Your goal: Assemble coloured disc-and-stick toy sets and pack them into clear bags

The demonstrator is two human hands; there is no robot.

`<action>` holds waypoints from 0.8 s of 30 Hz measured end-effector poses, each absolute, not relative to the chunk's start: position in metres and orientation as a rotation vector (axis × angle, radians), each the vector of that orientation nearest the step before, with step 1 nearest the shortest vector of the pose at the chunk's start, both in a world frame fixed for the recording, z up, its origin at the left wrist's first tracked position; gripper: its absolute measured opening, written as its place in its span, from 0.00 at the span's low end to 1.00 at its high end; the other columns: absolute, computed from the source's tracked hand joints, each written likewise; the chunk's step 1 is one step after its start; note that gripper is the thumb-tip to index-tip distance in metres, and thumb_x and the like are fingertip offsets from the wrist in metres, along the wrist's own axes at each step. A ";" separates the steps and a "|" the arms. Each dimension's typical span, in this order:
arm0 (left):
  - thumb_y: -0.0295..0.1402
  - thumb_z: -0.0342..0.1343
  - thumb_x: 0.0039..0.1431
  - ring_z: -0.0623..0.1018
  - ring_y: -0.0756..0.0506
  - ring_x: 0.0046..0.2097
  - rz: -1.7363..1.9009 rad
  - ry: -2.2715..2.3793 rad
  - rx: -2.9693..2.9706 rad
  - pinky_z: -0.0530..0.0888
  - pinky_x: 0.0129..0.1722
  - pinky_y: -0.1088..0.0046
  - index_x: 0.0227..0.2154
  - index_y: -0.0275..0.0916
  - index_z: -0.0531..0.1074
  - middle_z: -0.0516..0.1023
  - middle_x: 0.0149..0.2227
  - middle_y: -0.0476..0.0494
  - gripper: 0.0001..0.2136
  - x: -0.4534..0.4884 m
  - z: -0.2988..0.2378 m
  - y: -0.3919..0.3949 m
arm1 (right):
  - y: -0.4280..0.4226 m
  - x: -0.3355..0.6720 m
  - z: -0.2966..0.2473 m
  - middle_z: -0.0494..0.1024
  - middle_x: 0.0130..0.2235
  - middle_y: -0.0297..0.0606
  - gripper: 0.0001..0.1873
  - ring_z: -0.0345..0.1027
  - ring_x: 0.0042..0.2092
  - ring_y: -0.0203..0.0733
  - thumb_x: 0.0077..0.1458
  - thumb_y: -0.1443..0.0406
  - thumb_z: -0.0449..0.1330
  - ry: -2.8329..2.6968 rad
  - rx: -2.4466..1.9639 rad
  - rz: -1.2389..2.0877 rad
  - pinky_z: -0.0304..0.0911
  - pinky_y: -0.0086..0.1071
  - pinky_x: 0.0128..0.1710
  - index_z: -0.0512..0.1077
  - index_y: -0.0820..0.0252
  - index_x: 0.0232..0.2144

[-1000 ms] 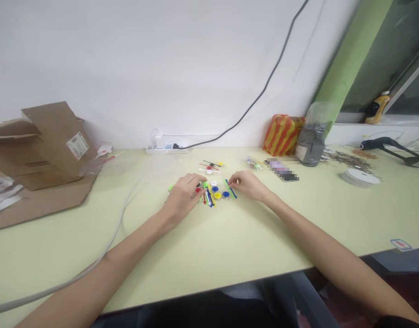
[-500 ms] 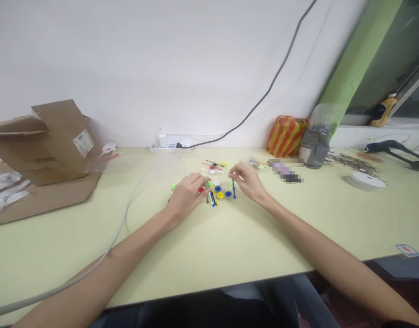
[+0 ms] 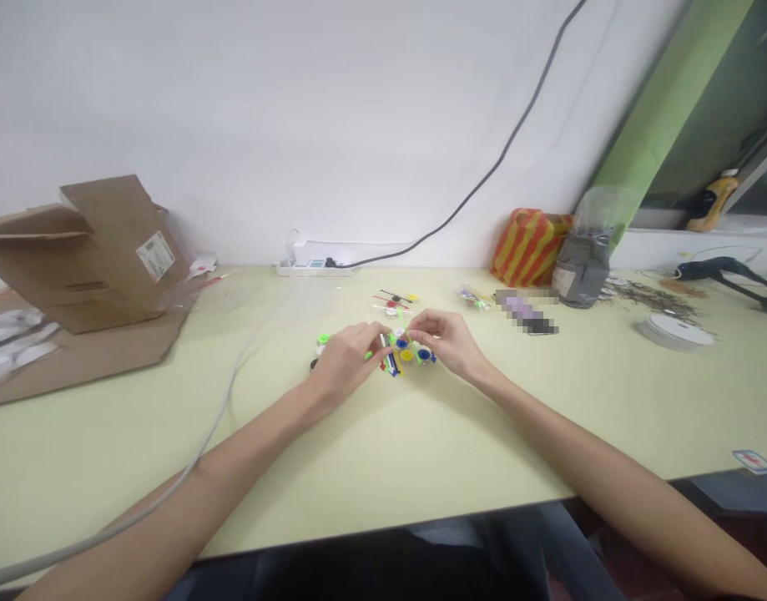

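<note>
My right hand pinches a thin light-green plastic arrow, which sticks up from the fingertips. Opposite it, my left hand is closed at the fingertips around a small green plastic piece, mostly hidden. Between and below the hands lie a blue disc, a yellow disc and several coloured arrows. Another blue disc rests under my right hand. Beyond my fingers are assembled arrow spinners in red, white and black. Left of my left hand, a green disc is partly covered.
A cardboard box stands at the left; a grey cable crosses over my left forearm. Along the wall are a power strip, a striped bag and a grey package. A bagged set of pieces and white roll lie right.
My right hand has moved left with the green arrow, bringing it close to my left fingertips. The left hand has stayed nearly in place. The view has shifted slightly.
</note>
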State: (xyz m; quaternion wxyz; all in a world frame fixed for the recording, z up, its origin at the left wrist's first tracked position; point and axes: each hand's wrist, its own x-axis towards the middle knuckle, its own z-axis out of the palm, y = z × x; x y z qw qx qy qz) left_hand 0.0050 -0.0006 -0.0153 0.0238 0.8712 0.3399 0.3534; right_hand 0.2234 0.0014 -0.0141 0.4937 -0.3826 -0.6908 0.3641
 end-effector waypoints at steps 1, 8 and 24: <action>0.35 0.56 0.66 0.76 0.48 0.33 1.095 1.045 2.705 0.71 0.36 0.71 0.44 0.39 0.71 0.77 0.31 0.49 0.08 0.006 -0.015 -0.001 | 0.001 0.223 -0.014 0.80 0.32 0.39 0.16 0.75 0.35 0.43 0.49 0.55 0.70 -1.642 -0.924 0.903 0.67 0.34 0.37 0.73 0.60 0.30; 0.36 0.55 0.67 0.77 0.47 0.34 1.090 1.029 2.761 0.71 0.36 0.71 0.42 0.39 0.73 0.77 0.31 0.46 0.08 0.007 -0.013 -0.005 | -0.003 0.215 -0.016 0.79 0.30 0.36 0.26 0.72 0.31 0.38 0.35 0.52 0.77 -1.453 -0.878 1.107 0.65 0.31 0.30 0.74 0.60 0.33; 0.34 0.52 0.68 0.78 0.46 0.39 1.119 0.924 2.691 0.73 0.38 0.70 0.45 0.39 0.71 0.78 0.37 0.45 0.07 0.007 -0.012 -0.006 | -0.008 0.213 -0.015 0.76 0.27 0.34 0.23 0.66 0.27 0.35 0.41 0.50 0.74 -1.445 -0.803 1.266 0.62 0.29 0.28 0.75 0.59 0.30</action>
